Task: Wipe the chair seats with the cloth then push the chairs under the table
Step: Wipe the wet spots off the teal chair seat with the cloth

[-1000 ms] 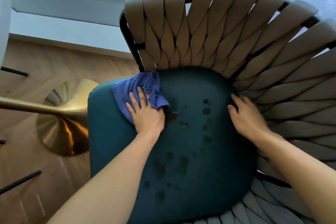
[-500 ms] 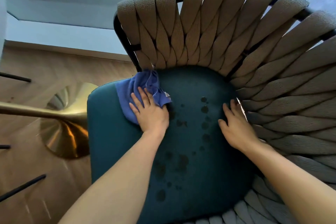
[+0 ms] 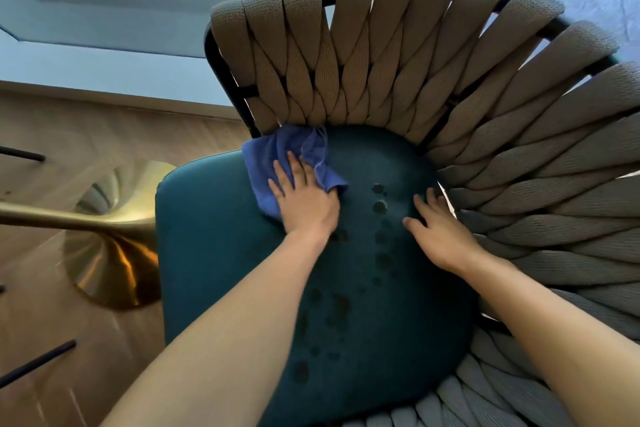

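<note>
A chair fills the view, with a dark teal seat (image 3: 214,246) dotted with several darker wet spots down its middle and a curved back of woven beige straps (image 3: 433,73) on a black frame. My left hand (image 3: 304,198) lies flat, fingers spread, pressing a crumpled blue cloth (image 3: 273,156) onto the seat's far left part, right against the backrest. My right hand (image 3: 440,232) rests with fingers apart on the seat's right side, next to the straps, and holds nothing.
To the left of the chair stands a brass table pedestal with a flared base (image 3: 114,253) on a wooden floor. The pale tabletop (image 3: 104,28) spans the upper left. Thin black chair legs (image 3: 38,362) show at the left edge.
My left hand has pushed the cloth farther up the seat toward the backrest. My right hand has slid a little inward along the seat's right side.
</note>
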